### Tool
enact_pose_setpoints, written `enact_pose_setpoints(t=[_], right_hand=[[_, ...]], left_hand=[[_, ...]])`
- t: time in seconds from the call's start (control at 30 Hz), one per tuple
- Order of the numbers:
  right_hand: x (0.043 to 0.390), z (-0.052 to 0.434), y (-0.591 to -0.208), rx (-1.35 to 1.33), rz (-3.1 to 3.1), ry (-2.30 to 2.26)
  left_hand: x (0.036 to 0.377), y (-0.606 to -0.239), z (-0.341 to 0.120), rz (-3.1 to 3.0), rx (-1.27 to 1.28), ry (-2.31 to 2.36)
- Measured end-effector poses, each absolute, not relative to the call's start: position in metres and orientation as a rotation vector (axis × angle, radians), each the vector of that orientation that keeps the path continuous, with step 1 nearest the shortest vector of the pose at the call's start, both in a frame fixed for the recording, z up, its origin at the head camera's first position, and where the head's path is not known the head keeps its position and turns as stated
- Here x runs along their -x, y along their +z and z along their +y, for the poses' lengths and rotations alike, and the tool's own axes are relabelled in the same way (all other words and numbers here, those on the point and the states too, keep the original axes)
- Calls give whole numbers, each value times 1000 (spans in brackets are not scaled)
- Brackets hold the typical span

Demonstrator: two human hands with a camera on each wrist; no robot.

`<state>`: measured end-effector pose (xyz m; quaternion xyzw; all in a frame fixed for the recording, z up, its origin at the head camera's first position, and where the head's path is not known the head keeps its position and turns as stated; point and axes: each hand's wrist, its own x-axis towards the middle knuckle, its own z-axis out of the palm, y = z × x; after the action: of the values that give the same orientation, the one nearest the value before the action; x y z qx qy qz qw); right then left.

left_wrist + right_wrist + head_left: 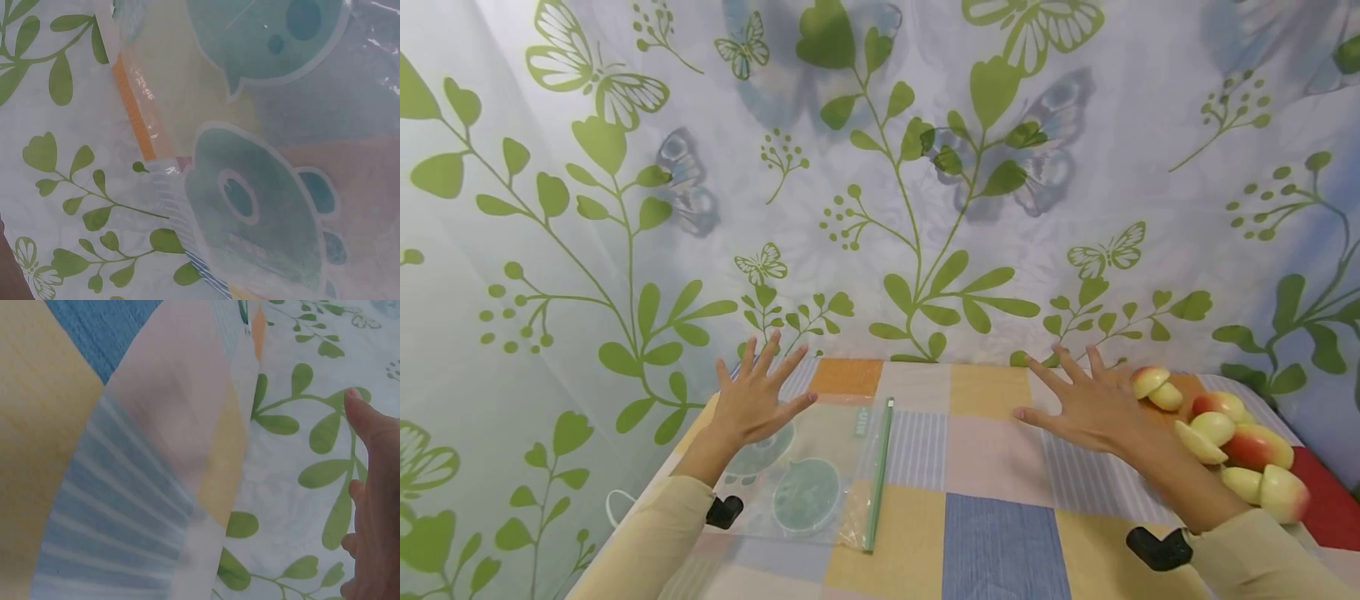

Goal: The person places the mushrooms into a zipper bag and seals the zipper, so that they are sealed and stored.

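Left hand (752,404) hovers spread and empty over the clear zip bag (808,479) lying flat on the near-left tablecloth (992,533); right hand (1086,404), equally spread, hangs left of the apple slices (1225,446). Bag looks light, limp, slippery; best pinched at its stiffer zip strip (877,475)

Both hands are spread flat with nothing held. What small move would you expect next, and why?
Probably the left hand drops onto the clear zip-top plastic bag with teal prints right under it, to pick it up. The right hand hovers open over the checked tablecloth, beside the cut red-and-yellow apple wedges, none yet bagged.
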<state>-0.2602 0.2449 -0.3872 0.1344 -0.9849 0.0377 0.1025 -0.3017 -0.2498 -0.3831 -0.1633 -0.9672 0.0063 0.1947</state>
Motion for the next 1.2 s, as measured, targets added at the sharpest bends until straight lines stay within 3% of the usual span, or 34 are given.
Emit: enact_pose_setpoints(t=[0.47,0.83,1.2], right_hand=[[264,203,-408,-509,-2836,232],[263,175,-420,-592,-2823,253],[261,152,-436,-639,-2795,309]], left_hand=[[289,-408,-247,-2718,562,-86],[273,-436,-242,-2783,732,-568],[259,-461,-244,-2930,726,-820]])
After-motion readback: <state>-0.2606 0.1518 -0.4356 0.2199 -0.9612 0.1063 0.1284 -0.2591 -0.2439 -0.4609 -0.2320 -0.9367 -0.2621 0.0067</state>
